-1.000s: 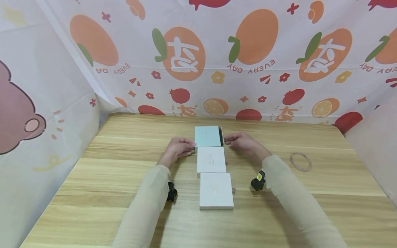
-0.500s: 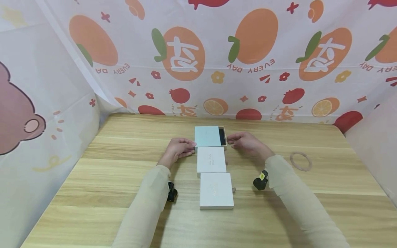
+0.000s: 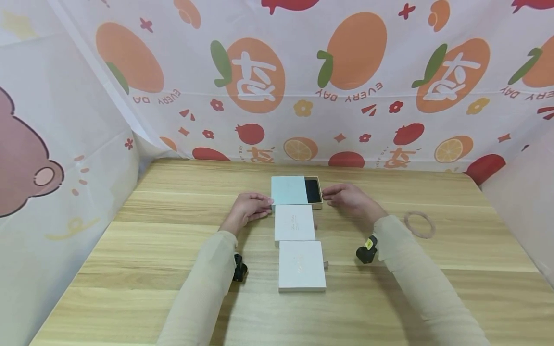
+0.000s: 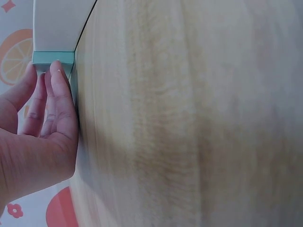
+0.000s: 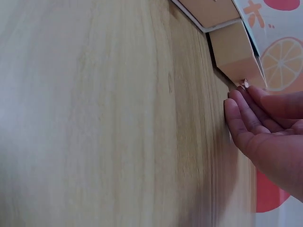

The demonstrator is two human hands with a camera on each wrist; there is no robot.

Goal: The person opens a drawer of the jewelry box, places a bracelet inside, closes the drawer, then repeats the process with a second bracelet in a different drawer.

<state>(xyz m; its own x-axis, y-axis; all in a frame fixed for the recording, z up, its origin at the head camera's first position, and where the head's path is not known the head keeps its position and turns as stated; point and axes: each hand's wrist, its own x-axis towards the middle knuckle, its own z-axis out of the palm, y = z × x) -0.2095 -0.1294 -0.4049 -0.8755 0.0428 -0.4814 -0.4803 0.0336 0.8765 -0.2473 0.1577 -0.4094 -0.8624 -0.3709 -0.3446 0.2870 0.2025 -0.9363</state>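
A light blue drawer box (image 3: 287, 190) lies at the far end of a row of flat boxes. Its drawer (image 5: 232, 47) juts out to the right, showing a dark lining (image 3: 313, 191). My left hand (image 3: 250, 206) grips the left end of the blue sleeve (image 4: 53, 57), thumb on one side and fingers on the other. At the drawer's right end, my right hand (image 3: 349, 198) pinches a small ribbon tab (image 5: 245, 83) between thumb and fingertips. The inside of the drawer is only partly visible.
Nearer me lie a white box (image 3: 295, 222) and a second white box (image 3: 301, 265), each with a small tab on its right side. A pale ring (image 3: 420, 225) rests on the wooden table (image 3: 143, 250) at right. Printed cloth (image 3: 303, 62) hangs behind.
The drawer has slid farther right out of the blue sleeve, baring more dark lining. My right hand has moved right with its tab; my left hand has stayed at the sleeve.
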